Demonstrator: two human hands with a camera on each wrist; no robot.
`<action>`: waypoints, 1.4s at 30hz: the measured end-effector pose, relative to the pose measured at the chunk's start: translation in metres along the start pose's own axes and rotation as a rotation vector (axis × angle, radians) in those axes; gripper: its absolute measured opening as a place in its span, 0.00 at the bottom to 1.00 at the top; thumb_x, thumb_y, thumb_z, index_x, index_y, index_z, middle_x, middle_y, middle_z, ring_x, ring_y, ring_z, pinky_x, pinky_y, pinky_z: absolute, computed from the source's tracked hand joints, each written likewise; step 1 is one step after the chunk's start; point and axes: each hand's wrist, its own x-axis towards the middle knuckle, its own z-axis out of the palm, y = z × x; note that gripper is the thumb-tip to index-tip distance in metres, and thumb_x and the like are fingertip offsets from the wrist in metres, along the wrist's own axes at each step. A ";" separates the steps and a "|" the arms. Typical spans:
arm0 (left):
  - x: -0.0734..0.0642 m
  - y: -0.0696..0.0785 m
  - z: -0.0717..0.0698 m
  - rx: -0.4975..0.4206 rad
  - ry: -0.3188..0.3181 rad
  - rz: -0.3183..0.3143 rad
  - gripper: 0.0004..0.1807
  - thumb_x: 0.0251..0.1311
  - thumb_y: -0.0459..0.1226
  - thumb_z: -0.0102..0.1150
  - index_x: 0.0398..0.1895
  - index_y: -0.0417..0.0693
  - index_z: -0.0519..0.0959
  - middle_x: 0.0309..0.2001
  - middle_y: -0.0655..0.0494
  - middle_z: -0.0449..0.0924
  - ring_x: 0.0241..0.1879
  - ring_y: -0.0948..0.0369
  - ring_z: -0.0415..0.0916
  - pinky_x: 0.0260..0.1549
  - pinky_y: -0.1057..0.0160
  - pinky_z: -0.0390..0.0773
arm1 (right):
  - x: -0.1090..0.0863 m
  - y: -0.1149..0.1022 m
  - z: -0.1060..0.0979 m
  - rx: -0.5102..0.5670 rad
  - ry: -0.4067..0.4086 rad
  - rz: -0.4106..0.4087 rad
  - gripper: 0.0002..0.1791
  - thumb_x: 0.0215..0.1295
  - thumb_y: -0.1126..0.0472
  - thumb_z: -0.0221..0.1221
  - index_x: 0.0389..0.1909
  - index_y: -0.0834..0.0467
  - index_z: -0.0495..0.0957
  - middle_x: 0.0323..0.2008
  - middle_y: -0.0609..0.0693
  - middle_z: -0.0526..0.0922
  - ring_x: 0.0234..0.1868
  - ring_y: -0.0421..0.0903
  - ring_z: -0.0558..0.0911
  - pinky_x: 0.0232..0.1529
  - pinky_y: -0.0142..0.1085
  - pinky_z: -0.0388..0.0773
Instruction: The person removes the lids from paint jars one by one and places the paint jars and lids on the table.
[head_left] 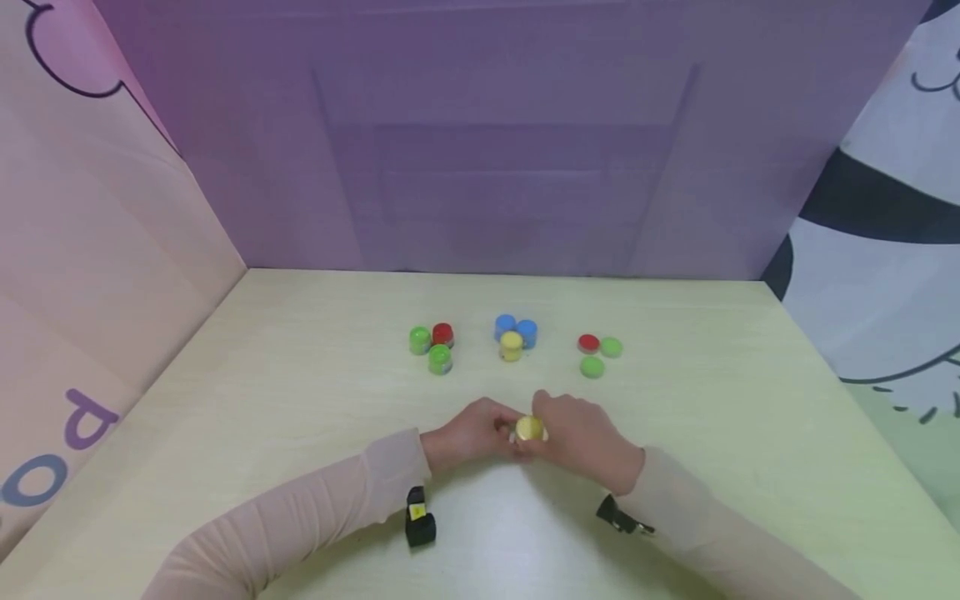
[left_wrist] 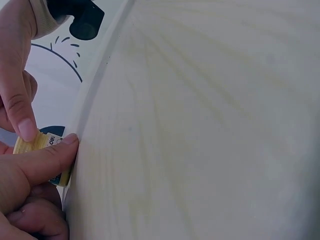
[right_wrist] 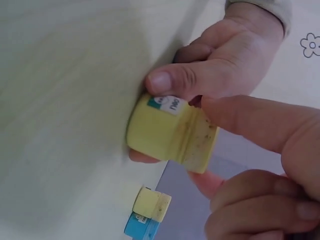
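While left hand [head_left: 476,432] grips cylindrical jar [right_wrist: 156,129], right hand [head_left: 585,435] pinches speckled lid [right_wrist: 201,142].

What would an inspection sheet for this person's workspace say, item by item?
Surface: pale, wood-grained table.
Job's things: held yellow jar, lid on it; whether loosened, cannot tell.
Other pieces: left cluster, two green jars and a red jar; middle cluster, two blue jars and another yellow jar; right cluster, a red disc and two green discs, apparently lids.
Clutter: nothing seen.
Hands: left hand grips the jar's body; right hand pinches the lid with its fingers.
Cables: nothing seen.
Surroundings: purple panel behind, printed walls at both sides.
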 end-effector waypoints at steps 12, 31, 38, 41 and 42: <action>-0.001 -0.001 0.001 -0.026 0.003 -0.007 0.19 0.46 0.34 0.72 0.45 0.55 0.84 0.18 0.59 0.67 0.23 0.63 0.62 0.29 0.66 0.64 | -0.003 0.009 -0.006 0.017 0.032 -0.038 0.16 0.54 0.56 0.67 0.37 0.58 0.72 0.21 0.44 0.73 0.20 0.40 0.69 0.23 0.30 0.69; 0.000 -0.003 -0.005 -0.074 -0.002 -0.091 0.22 0.46 0.40 0.72 0.48 0.60 0.82 0.25 0.57 0.69 0.29 0.61 0.64 0.33 0.64 0.65 | -0.005 0.042 -0.024 -0.066 0.051 -0.043 0.22 0.55 0.56 0.66 0.47 0.61 0.73 0.20 0.45 0.72 0.21 0.41 0.68 0.23 0.31 0.67; -0.006 -0.010 -0.021 -0.071 0.013 -0.112 0.23 0.45 0.40 0.73 0.49 0.59 0.81 0.32 0.59 0.75 0.32 0.61 0.66 0.35 0.64 0.67 | -0.001 0.063 -0.029 -0.044 0.048 -0.021 0.22 0.55 0.59 0.66 0.47 0.63 0.72 0.19 0.46 0.72 0.21 0.42 0.68 0.24 0.33 0.67; -0.009 -0.013 -0.032 -0.070 0.030 -0.119 0.24 0.46 0.40 0.72 0.50 0.57 0.81 0.41 0.60 0.77 0.38 0.60 0.67 0.40 0.63 0.68 | 0.001 0.073 -0.031 -0.034 0.053 -0.017 0.21 0.55 0.60 0.66 0.47 0.64 0.72 0.21 0.47 0.73 0.22 0.43 0.70 0.26 0.34 0.69; -0.010 -0.014 -0.035 -0.069 0.040 -0.123 0.24 0.46 0.40 0.72 0.51 0.57 0.81 0.44 0.61 0.78 0.40 0.60 0.67 0.41 0.62 0.68 | 0.002 0.076 -0.031 -0.031 0.057 -0.017 0.22 0.55 0.60 0.66 0.47 0.64 0.72 0.21 0.47 0.74 0.23 0.43 0.70 0.27 0.35 0.70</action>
